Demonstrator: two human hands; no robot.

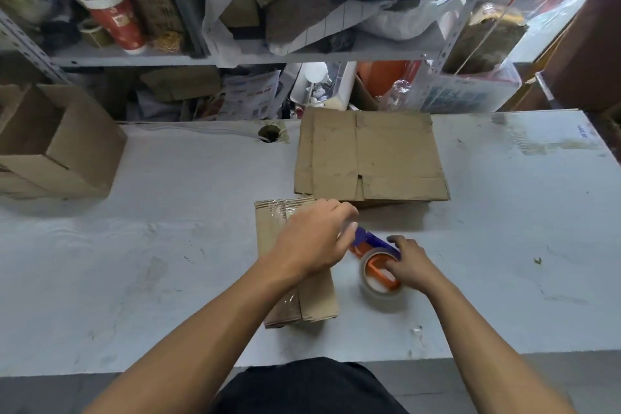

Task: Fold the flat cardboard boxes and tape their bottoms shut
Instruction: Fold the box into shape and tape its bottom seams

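Tape dispenser [378,265] sits at lower centre on the bench [168,245], your right hand [408,265] curled round its roll. Your left hand [314,242] pinches the tape end beside the small folded box [316,299]. Pull straight and centre it; flat boxes [369,158] wait above.

On the table [134,279] we see the tape dispenser [378,265] right of the folded box [316,299], flat cardboard [369,158] behind both.
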